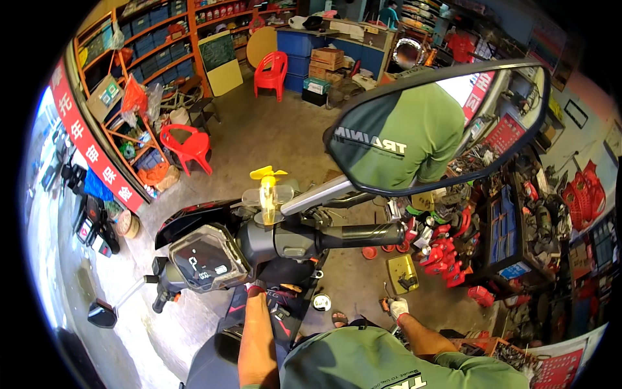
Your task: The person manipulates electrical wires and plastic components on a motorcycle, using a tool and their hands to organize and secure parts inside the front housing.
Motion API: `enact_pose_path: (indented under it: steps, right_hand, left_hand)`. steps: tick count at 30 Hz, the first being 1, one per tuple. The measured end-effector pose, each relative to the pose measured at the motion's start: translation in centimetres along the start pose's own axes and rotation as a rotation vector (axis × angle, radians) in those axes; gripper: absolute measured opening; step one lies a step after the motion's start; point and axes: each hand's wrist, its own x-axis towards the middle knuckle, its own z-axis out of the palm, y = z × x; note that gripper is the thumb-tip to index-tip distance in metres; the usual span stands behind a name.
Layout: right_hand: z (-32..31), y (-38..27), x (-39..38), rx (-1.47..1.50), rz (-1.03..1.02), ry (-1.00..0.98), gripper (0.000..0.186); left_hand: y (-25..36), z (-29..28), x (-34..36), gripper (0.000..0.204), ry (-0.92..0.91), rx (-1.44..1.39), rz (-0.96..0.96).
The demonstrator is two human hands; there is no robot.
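I stand over a dark scooter with a digital dash and a black handlebar grip. My left hand reaches in under the handlebar, against the scooter's front panel. Its fingers are hidden behind the bodywork. My right hand, in a white glove, hangs low beside the scooter, closed around a small orange-handled tool. A large rear-view mirror on a silver stem stands above the grip and reflects a green shirt. A yellow toy propeller sits on the handlebar.
Red tool trays and parts crowd the floor on the right, with a yellow tray nearer. Two red plastic chairs stand further off. Orange shelving lines the left wall. A second mirror sticks out at lower left.
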Motion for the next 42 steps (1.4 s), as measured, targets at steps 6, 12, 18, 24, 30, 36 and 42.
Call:
enact_pose_path:
  steps: [6,12,18,24,30,36,42]
  right_hand:
    - [0.5,0.7,-0.2,-0.107,-0.146,-0.014,0.021]
    - [1.0,-1.8,-1.9,-0.081,-0.118,-0.068,0.023]
    - [1.2,-2.6,-2.4,-0.049,-0.061,-0.129,0.022]
    - [1.1,-3.4,-3.1,-0.046,-0.117,-0.099,0.017]
    - [0.7,-3.7,-4.3,-0.119,0.018,-0.139,0.023]
    - [1.2,-5.4,-4.2,-0.191,0.066,-0.151,0.021]
    - [1.8,-4.2,-4.6,0.028,-0.126,-0.191,0.014]
  left_hand:
    - [0.0,-0.4,-0.2,0.044,-0.013,0.004,-0.012]
    - [0.1,-0.4,-0.3,0.043,-0.020,-0.005,-0.014]
    - [-0.6,-0.5,-0.5,0.042,-0.016,-0.018,-0.014]
    - [-0.8,-0.5,-0.1,0.041,-0.014,-0.026,-0.010]
    - [-0.9,-0.4,-0.5,0.041,-0.020,-0.043,-0.015]
    - [-1.0,-0.7,-0.3,0.040,-0.012,-0.045,-0.007]
    - [-0.5,-0.4,0.2,0.039,-0.010,-0.045,0.006]
